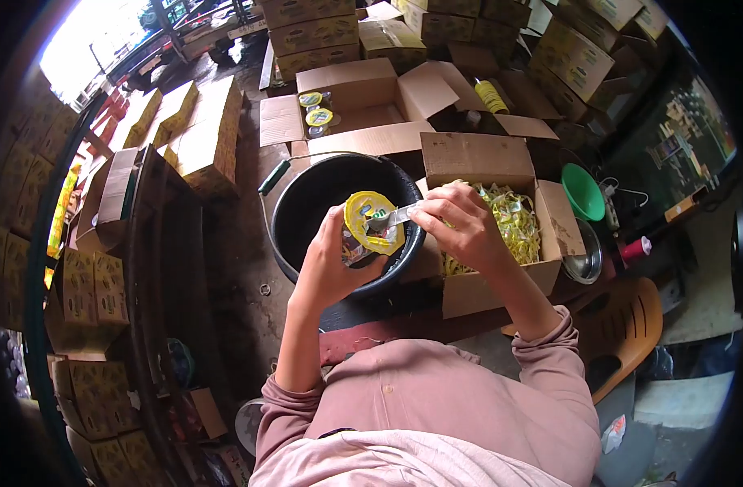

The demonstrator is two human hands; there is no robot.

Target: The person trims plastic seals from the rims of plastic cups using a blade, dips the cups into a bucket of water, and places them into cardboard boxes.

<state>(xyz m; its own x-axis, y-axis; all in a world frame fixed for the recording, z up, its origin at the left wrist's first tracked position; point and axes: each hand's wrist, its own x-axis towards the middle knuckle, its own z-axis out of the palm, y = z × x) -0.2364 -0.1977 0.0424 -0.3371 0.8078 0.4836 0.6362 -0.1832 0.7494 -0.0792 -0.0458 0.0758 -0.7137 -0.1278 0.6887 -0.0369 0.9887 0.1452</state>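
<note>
— In the head view, where's the yellow-lidded cup [367,237]?
— Centre frame, above the black bucket [305,199], fingers of the left hand [332,260] clamped around it.
— And the right hand [459,221]?
— Right of centre, fingers pinched on a metal spoon [399,216] (its bowl overlaps the lid [368,200]), near a carton [479,295] of yellow strips [514,223].

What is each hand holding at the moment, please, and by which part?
The left hand holds a yellow-lidded cup around its side; the right hand grips a spoon-like metal tool by its handle end.
</note>
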